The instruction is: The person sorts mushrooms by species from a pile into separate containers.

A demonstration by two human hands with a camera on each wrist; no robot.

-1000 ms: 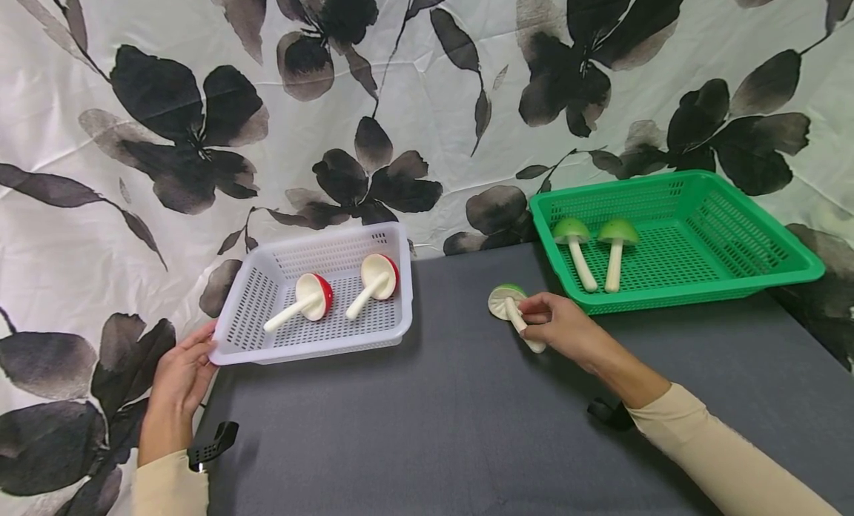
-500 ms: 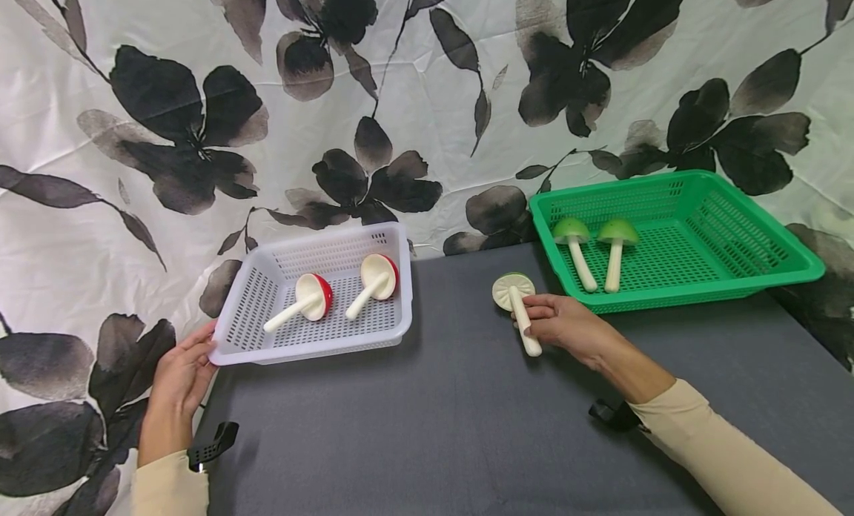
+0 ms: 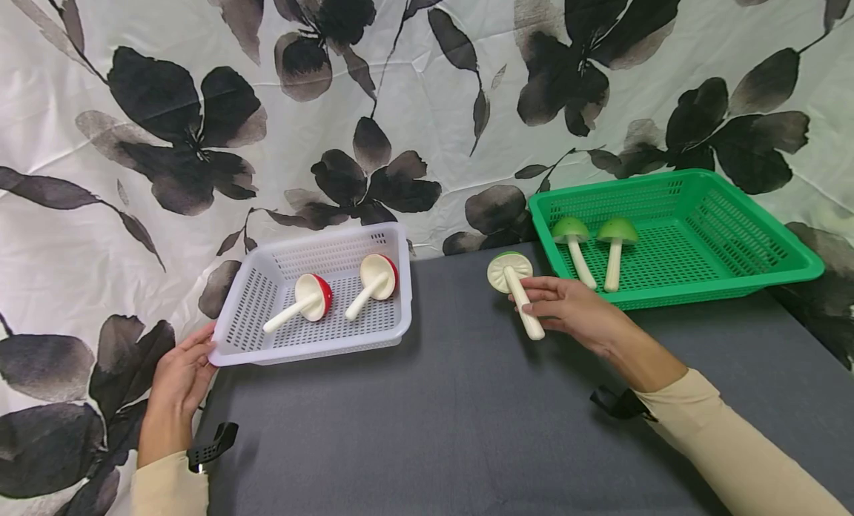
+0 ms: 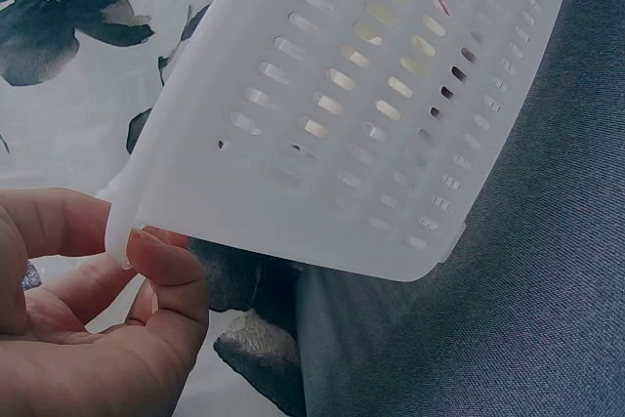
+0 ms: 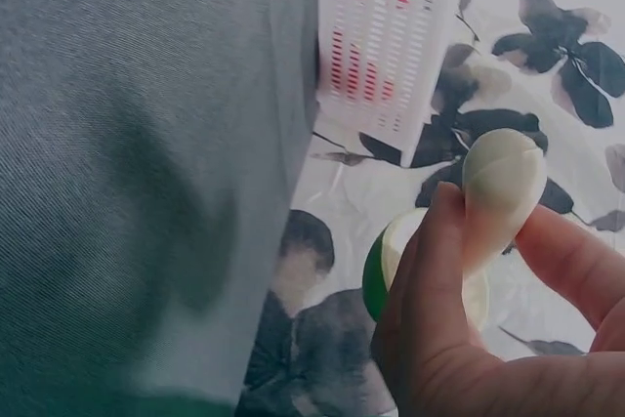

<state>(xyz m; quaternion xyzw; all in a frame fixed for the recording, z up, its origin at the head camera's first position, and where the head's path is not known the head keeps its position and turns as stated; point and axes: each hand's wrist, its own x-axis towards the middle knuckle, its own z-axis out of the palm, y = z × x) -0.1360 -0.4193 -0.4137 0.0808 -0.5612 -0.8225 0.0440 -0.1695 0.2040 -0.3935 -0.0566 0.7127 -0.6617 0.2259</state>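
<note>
My right hand [image 3: 583, 316] pinches the white stem of a green-capped toy mushroom [image 3: 523, 301], with the pale underside of its cap facing me. In the right wrist view the stem's rounded end [image 5: 503, 178] shows between thumb and fingers, and the hand hides part of the cap. At the left, my left hand [image 3: 181, 375] grips the near corner of a white plastic basket [image 3: 327, 351]. The left wrist view has thumb and finger pinching the basket's rim [image 4: 122, 231]. Two red-capped toy mushrooms [image 3: 313, 297] lie inside that basket.
A green plastic basket [image 3: 734, 279] stands at the back right, holding two green-capped mushrooms [image 3: 617, 234] at its left end. Grey cloth [image 3: 400, 427] covers the table. Behind it hangs a white curtain [image 3: 467, 130] with dark flowers.
My right hand has turned the green-capped mushroom so its underside shows more, then raised it a little off the cloth. The left hand and both baskets stay where they were.
</note>
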